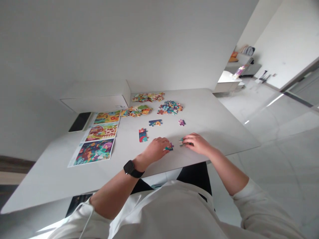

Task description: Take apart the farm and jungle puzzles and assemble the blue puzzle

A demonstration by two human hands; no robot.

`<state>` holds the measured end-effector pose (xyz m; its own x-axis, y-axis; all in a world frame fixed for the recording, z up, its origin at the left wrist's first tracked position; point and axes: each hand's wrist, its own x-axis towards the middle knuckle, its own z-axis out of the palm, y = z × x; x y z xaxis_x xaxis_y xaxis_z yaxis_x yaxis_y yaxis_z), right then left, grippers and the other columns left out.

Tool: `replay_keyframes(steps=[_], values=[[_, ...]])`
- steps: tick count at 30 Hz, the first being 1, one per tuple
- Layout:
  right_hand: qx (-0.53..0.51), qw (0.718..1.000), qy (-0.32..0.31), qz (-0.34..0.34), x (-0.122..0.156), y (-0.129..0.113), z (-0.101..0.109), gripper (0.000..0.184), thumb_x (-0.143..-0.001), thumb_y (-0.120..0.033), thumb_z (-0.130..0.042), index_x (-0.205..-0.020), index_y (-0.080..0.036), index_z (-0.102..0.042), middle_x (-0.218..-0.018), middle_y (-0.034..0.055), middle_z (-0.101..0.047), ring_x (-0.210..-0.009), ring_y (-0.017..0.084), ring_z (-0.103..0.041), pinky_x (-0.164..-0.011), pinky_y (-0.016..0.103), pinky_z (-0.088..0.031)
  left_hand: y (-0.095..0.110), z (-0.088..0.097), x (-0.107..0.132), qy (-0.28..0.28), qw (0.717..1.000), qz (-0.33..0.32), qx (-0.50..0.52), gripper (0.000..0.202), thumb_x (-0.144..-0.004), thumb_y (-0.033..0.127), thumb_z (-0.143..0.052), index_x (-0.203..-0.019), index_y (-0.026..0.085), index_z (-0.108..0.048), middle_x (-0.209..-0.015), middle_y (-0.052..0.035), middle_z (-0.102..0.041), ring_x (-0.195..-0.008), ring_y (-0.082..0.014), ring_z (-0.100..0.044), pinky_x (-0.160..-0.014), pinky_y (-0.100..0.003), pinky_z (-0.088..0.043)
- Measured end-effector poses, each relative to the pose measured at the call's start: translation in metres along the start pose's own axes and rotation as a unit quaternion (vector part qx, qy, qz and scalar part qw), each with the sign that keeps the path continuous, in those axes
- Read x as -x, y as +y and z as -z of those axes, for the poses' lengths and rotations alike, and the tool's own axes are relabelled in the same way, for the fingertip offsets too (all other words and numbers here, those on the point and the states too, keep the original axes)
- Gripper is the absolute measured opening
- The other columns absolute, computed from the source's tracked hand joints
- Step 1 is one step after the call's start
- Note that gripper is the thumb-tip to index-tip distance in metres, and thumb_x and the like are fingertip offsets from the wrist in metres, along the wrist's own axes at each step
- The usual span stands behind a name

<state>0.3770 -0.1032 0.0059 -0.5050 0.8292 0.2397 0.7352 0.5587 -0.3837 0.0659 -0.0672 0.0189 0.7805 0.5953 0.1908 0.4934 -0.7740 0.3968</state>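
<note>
Near the front of the white table, my left hand is closed on a dark teal and purple puzzle piece. My right hand pinches a pale teal puzzle piece just across a small gap. Beyond them lie a purple puzzle piece, a joined dark blue strip of puzzle and a red and blue joined section. A heap of blue and orange puzzle pieces sits farther back. My fingers partly cover both held pieces.
Two more piles, yellow-green puzzle pieces and mixed puzzle pieces, lie by the white box. A picture sheet with three scenes and a black phone lie at left. The table meets the wall behind.
</note>
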Motion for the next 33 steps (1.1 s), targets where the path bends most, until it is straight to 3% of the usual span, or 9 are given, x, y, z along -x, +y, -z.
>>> replay_keyframes(steps=[5,9,11,13,16,21,25,29,33], values=[[-0.008,0.999,0.040,-0.024,-0.010,0.008,0.010,0.019,-0.098,-0.027,-0.073,-0.113,-0.029,-0.084,-0.125,0.0092,-0.080,-0.116,0.029,-0.075,-0.106,0.049,-0.058,-0.029,0.029,-0.008,0.063,0.998,0.014,0.028,0.016,-0.099,0.035,-0.069,-0.107,0.025,-0.079,-0.116,-0.0095,-0.079,-0.110,-0.0289,-0.072,-0.103,-0.044,-0.053],[-0.020,0.997,0.070,-0.039,-0.034,0.021,0.019,0.020,-0.099,-0.025,-0.069,-0.113,-0.028,-0.083,-0.119,0.0081,-0.082,-0.115,0.028,-0.075,-0.107,0.048,-0.057,-0.063,0.051,-0.008,0.129,0.985,0.100,0.046,0.023,-0.099,0.039,-0.062,-0.087,0.024,-0.076,-0.091,-0.0064,-0.077,-0.082,-0.0222,-0.067,-0.080,-0.033,-0.050],[-0.018,0.995,0.079,-0.060,-0.052,0.028,0.022,0.020,-0.098,-0.023,-0.069,-0.112,-0.026,-0.083,-0.117,0.0077,-0.082,-0.113,0.027,-0.076,-0.106,0.046,-0.058,-0.077,0.054,-0.004,0.190,0.965,0.171,0.055,0.032,-0.098,0.042,-0.060,-0.072,0.023,-0.066,-0.072,-0.0030,-0.067,-0.067,-0.0179,-0.056,-0.067,-0.030,-0.040],[-0.009,0.991,0.089,-0.095,-0.075,0.036,0.024,0.019,-0.096,-0.023,-0.070,-0.111,-0.025,-0.082,-0.116,0.0078,-0.083,-0.111,0.027,-0.077,-0.105,0.044,-0.058,-0.088,0.053,0.001,0.271,0.928,0.246,0.075,0.043,-0.098,0.046,-0.057,-0.063,0.022,-0.051,-0.059,0.0010,-0.050,-0.059,-0.0150,-0.044,-0.061,-0.030,-0.032],[0.017,0.983,0.107,-0.152,-0.119,0.047,0.024,0.020,-0.095,-0.022,-0.072,-0.112,-0.023,-0.082,-0.118,0.0081,-0.083,-0.113,0.027,-0.076,-0.105,0.043,-0.057,-0.099,0.050,0.007,0.342,0.883,0.300,0.112,0.049,-0.099,0.049,-0.053,-0.061,0.023,-0.038,-0.055,0.0041,-0.034,-0.057,-0.0131,-0.034,-0.058,-0.030,-0.025],[0.063,0.975,0.098,-0.188,-0.199,0.060,0.015,0.023,-0.094,-0.023,-0.074,-0.116,-0.022,-0.080,-0.123,0.0090,-0.081,-0.115,0.027,-0.074,-0.106,0.040,-0.055,-0.110,0.050,0.010,0.369,0.871,0.296,0.133,0.050,-0.099,0.049,-0.053,-0.063,0.023,-0.031,-0.058,0.0049,-0.028,-0.058,-0.0123,-0.030,-0.058,-0.031,-0.022],[0.113,0.965,0.066,-0.229,-0.243,0.062,0.001,0.025,-0.093,-0.030,-0.077,-0.117,-0.023,-0.078,-0.126,0.0103,-0.079,-0.115,0.028,-0.072,-0.105,0.041,-0.054,-0.113,0.046,0.008,0.367,0.873,0.289,0.142,0.050,-0.100,0.049,-0.053,-0.063,0.023,-0.032,-0.058,0.0047,-0.030,-0.058,-0.0122,-0.030,-0.058,-0.030,-0.022],[0.161,0.946,0.032,-0.280,-0.263,0.059,-0.014,0.033,-0.088,-0.038,-0.084,-0.117,-0.025,-0.076,-0.126,0.0127,-0.077,-0.118,0.032,-0.069,-0.107,0.048,-0.052,-0.114,0.044,0.006,0.366,0.875,0.284,0.143,0.050,-0.100,0.049,-0.053,-0.063,0.023,-0.033,-0.058,0.0048,-0.031,-0.058,-0.0122,-0.031,-0.058,-0.030,-0.023],[0.177,0.938,0.021,-0.299,-0.264,0.058,-0.020,0.028,-0.091,-0.033,-0.079,-0.118,-0.024,-0.075,-0.127,0.0128,-0.078,-0.121,0.035,-0.069,-0.110,0.053,-0.049,-0.113,0.045,0.006,0.364,0.876,0.282,0.146,0.051,-0.101,0.049,-0.053,-0.063,0.023,-0.033,-0.057,0.0049,-0.031,-0.058,-0.0121,-0.031,-0.059,-0.030,-0.023]])
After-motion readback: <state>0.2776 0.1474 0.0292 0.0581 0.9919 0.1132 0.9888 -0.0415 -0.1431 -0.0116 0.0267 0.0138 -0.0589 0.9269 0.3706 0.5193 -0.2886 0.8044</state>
